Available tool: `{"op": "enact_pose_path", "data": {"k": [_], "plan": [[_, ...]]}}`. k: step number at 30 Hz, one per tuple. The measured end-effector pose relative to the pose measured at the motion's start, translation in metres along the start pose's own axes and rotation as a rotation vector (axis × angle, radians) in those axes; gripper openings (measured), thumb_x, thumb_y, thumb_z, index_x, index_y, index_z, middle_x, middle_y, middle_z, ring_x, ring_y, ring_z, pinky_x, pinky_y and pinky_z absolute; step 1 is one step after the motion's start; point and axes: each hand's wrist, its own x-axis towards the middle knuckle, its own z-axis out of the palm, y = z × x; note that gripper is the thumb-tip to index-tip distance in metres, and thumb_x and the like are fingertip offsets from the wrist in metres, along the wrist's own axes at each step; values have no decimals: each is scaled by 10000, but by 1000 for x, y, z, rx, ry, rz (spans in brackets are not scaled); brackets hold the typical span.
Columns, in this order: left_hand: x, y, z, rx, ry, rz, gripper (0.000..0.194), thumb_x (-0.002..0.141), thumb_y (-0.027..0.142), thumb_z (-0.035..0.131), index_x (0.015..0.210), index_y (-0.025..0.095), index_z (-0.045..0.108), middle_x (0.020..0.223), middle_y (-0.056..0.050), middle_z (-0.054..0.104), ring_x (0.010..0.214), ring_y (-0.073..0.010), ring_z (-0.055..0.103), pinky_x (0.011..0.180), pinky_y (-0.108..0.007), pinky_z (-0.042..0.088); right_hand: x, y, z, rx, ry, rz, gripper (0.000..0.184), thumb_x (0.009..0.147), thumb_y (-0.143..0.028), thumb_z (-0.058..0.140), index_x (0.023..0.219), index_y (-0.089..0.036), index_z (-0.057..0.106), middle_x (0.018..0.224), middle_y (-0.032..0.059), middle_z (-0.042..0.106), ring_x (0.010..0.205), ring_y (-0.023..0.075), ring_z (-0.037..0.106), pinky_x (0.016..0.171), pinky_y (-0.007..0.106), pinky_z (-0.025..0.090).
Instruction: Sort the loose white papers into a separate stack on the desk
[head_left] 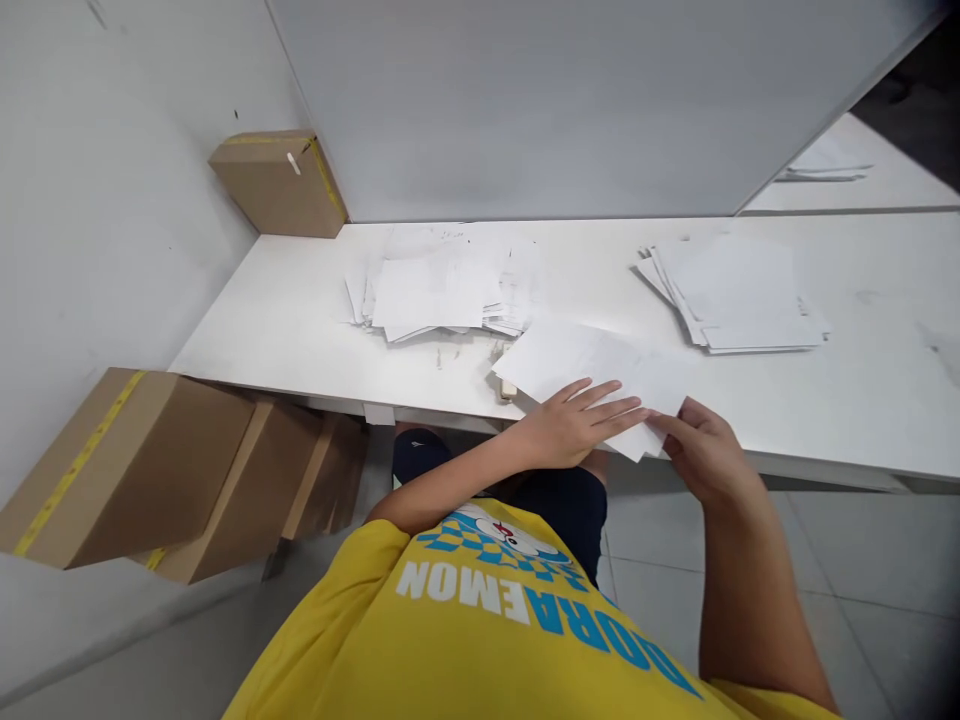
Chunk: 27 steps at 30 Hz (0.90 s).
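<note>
A white sheet of paper (570, 350) lies at the table's front edge, its near corner jutting over the edge. My left hand (577, 425) rests flat on the sheet with its fingers stretched out. At the sheet's right side, my right hand (701, 445) pinches the paper between thumb and fingers. A small pale block (508, 388) sits by the sheet's left corner, partly hidden; its kind is unclear. Behind the sheet, to the left, lies a loose pile of papers (431, 290). Another uneven stack of papers (742, 285) is to the right.
The white table (300, 330) runs along a grey panel (510, 110). A taped cardboard box (281, 185) stands in its back left corner. Several more cardboard boxes (142, 465) stand below the table's left end. Farther papers (829, 160) show beyond the panel at upper right.
</note>
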Motion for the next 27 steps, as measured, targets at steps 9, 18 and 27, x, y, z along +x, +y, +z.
{"op": "enact_pose_path", "data": {"k": [9,18,27], "plan": [[19,-10,31,-353,548,-395,977,915,429,545,1533,258,-193,1638,-173,51,1534,-324,11,1212,-572,156,13,40,-45,65,677,-520,258,580,-342,807,774,-204,709,835,-9,704,896,224,658,961,436,526],[31,-18,50,-523,676,-488,628,957,417,500,1481,239,204,1142,-119,527,1109,-260,532,1029,-485,418,42,29,-43,116,484,-606,576,601,-407,781,1125,-243,607,979,24,698,958,233,667,971,481,488],[27,-16,46,-611,583,-561,188,986,350,422,1107,217,478,1019,-90,568,984,-239,571,893,-423,488,34,33,-50,87,577,-548,309,632,-406,757,830,-198,643,815,7,642,852,199,608,892,391,483]]}}
